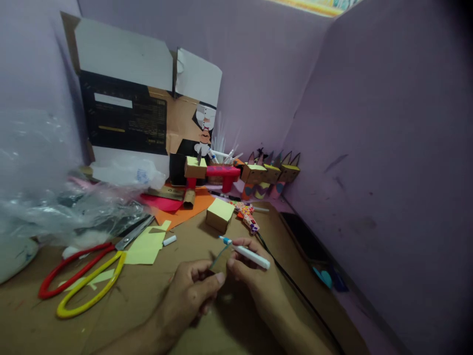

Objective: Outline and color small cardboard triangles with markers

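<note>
My left hand [195, 286] is closed, with a small thin piece with a blue edge [220, 254] pinched upright between its fingers. In my right hand [256, 273] lies a white marker [253, 256], its blue tip pointing left. The tip end is close to the top of the thin piece; whether they touch, I cannot tell. Past my hands sits a small cardboard box [217, 220] with a pale yellow top. To the left, a white cap [169, 240] rests beside pale yellow paper [144, 249].
Large scissors [133, 235] with red and yellow handles lie left. A patterned glue gun [247, 217] trails a black cord [295, 283]. Crumpled clear plastic [40, 177] fills the far left. Box-headed cardboard figures [254, 173] stand at the back; a dark phone [301, 231] lies right.
</note>
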Tool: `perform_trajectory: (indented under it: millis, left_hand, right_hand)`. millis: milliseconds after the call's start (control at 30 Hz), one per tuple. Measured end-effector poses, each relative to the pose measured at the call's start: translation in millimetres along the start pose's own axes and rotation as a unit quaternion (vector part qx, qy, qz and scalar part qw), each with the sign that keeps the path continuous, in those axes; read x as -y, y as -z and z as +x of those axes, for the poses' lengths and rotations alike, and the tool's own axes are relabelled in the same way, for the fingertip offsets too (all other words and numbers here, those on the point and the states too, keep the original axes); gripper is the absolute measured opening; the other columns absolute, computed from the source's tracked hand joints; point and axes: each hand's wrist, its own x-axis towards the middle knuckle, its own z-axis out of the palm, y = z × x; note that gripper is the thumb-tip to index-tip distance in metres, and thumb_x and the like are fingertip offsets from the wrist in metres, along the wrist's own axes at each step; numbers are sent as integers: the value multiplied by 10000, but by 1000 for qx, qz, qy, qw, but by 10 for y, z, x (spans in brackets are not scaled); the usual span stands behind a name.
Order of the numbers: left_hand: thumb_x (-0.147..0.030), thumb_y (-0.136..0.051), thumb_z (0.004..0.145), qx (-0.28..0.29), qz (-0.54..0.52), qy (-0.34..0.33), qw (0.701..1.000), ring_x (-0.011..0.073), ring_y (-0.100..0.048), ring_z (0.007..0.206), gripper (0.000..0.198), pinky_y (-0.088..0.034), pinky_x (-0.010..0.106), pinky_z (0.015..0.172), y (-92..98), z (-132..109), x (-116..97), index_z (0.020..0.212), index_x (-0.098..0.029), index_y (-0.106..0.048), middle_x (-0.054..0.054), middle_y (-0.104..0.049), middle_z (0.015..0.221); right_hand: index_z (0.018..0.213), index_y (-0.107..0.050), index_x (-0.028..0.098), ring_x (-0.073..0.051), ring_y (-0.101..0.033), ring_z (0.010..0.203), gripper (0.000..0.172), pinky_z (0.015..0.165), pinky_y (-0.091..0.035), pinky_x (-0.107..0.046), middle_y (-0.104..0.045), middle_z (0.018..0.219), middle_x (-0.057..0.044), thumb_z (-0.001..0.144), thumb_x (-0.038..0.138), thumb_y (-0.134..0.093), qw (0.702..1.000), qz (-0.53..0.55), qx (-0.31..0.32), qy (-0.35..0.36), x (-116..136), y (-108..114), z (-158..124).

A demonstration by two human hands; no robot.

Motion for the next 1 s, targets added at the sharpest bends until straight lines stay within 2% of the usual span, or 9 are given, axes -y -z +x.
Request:
perform_trajectory:
  millis: [100,200,300,367,433,567,800,1000]
  left_hand:
    - [-439,-522,659,-21,-3,-13,1000,44,-312,290,300,-223,159,315,-2,16,9,545,-166,-473,-72,-394,336]
    - [-420,-507,664,-45,-3,-9,999,40,-305,277,294,-208,155,309,-7,26,29,521,-168,-462,-73,-388,321]
    - [-421,-501,652,-58,-3,14,998,37,-281,254,299,-191,156,295,-6,26,37,494,-175,-440,-79,-373,300]
    - [-423,-491,646,-62,1,30,998,33,-263,241,302,-186,157,289,-7,29,34,480,-179,-427,-84,-363,289]
    - [-422,-485,640,-64,5,40,997,33,-258,234,295,-187,157,287,-9,37,29,480,-182,-423,-88,-362,285]
    - [-424,-480,627,-67,13,48,996,33,-260,231,289,-189,156,286,-11,51,20,476,-187,-414,-93,-349,276]
    - [-408,-483,644,-68,17,45,997,38,-266,239,281,-196,161,292,-18,38,20,481,-189,-415,-98,-341,274]
    - [-365,-484,678,-69,25,45,996,43,-271,250,266,-203,171,301,-23,30,18,489,-186,-431,-101,-333,292]
  right_hand:
    - [808,-537,159,-58,-445,444,267,446,-361,-167,-555,544,68,567,87,-630,1000,16,18,4,-29,-10,0]
    - [850,-556,153,-78,-487,469,218,456,-384,-187,-592,587,34,651,186,-639,1000,9,13,19,-28,21,-2]
    - [901,-590,148,-113,-549,536,224,515,-439,-225,-634,625,-8,743,307,-593,994,-7,-57,96,15,115,0]
    - [897,-619,160,-117,-561,550,210,538,-454,-230,-630,601,0,760,315,-585,980,-18,-108,168,41,187,-12]
    - [867,-650,170,-111,-552,517,178,506,-447,-218,-608,551,15,760,300,-590,967,-44,-129,213,49,232,-44]
    - [801,-683,174,-123,-557,485,125,451,-428,-218,-599,526,8,732,257,-618,961,-85,-100,243,25,191,-132]
    - [712,-663,186,-112,-551,481,92,470,-427,-200,-586,511,13,732,257,-609,966,-100,-90,221,9,100,-173]
    - [743,-653,169,-117,-550,477,107,426,-415,-189,-598,544,-6,760,244,-579,961,-162,8,224,-43,164,-175]
